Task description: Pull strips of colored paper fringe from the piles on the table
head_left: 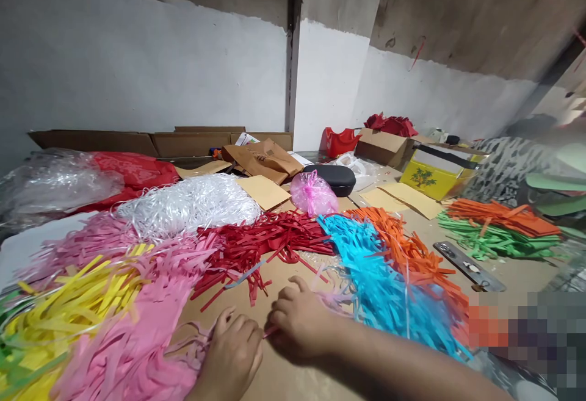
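Observation:
Low in the head view, my left hand (232, 352) is closed, fingers curled around a pale pink strip of fringed tissue paper. My right hand (300, 318) is closed just to its right, and a short pink piece (271, 331) shows in the gap between the two. Loose pale pink fringe (190, 343) spreads out left of my left hand, and similar fringe (337, 298) shows behind my right wrist. Fringed red paper (274, 233) lies beyond my hands. Blue fringed paper (379, 279) sits right of them, and pink fringed paper (146, 321) at left.
Yellow fringe (82, 303), shredded white strands (190, 205) and a pink plastic bag (314, 193) lie on the table. Orange fringe (412, 254), a phone (469, 265), a black case (332, 179) and a yellow box (437, 172) stand rightward. A person in patterned clothing is at right.

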Demonstrator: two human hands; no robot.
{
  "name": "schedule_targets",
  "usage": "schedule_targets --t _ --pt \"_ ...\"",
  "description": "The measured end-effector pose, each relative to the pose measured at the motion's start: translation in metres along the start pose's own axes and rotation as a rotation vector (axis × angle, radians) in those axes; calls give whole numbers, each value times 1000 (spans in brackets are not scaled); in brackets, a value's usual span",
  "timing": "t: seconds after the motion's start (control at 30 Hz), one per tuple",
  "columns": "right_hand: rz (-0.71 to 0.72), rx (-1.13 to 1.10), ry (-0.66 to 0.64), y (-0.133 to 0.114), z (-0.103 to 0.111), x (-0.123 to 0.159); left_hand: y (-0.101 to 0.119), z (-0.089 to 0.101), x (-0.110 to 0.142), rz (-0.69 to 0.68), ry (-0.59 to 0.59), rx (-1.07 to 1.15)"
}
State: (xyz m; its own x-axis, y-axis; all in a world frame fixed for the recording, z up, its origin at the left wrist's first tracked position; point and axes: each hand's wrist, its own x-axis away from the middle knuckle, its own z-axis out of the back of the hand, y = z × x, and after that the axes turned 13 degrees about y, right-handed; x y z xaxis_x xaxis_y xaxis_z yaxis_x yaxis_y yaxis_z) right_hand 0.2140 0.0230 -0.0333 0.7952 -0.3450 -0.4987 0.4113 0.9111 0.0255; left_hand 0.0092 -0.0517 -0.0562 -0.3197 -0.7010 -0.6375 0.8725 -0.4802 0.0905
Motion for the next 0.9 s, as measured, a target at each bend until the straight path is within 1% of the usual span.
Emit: schedule_targets --t 0.1,0.13,0.2,0.23,0.27,0.37,0.43,0.53,0.63,0.7,0.77,0.83,0.9 --pt "104 99 84 -9 -8 8 -1 4 1 -5 -30 -30" --pt "117 110 99 -8 -9 12 -2 5 3 -3 -35 -31" --pt "86 102 111 -3 -7 20 -6 8 6 12 -45 -25" --pt "47 85 102 1 -5 23 -7 9 7 32 -62 -20" --pt "-22 46 75 4 -3 26 -8 10 8 63 -88 -19" --pt "-284 -137 -44 13 1 28 -8 12 6 177 -185 -36" --pt "-407 -214 -91 15 2 26 -6 12 1 217 -227 -47" --pt "-476 -210 -122 17 1 19 -4 13 -8 228 -251 -60" --pt "-520 -161 -152 16 0 10 -4 14 -15 227 -268 -63" --pt "-509 -129 -167 15 -1 4 -4 12 -16 196 -285 -34" --pt "-461 -118 -179 14 -1 3 -4 9 -13 96 -271 -8" --pt "-346 -109 -174 12 0 5 -3 3 -7 -43 -204 -32" --pt "-157 -57 -112 9 0 9 0 -3 -2 -139 -122 -79"
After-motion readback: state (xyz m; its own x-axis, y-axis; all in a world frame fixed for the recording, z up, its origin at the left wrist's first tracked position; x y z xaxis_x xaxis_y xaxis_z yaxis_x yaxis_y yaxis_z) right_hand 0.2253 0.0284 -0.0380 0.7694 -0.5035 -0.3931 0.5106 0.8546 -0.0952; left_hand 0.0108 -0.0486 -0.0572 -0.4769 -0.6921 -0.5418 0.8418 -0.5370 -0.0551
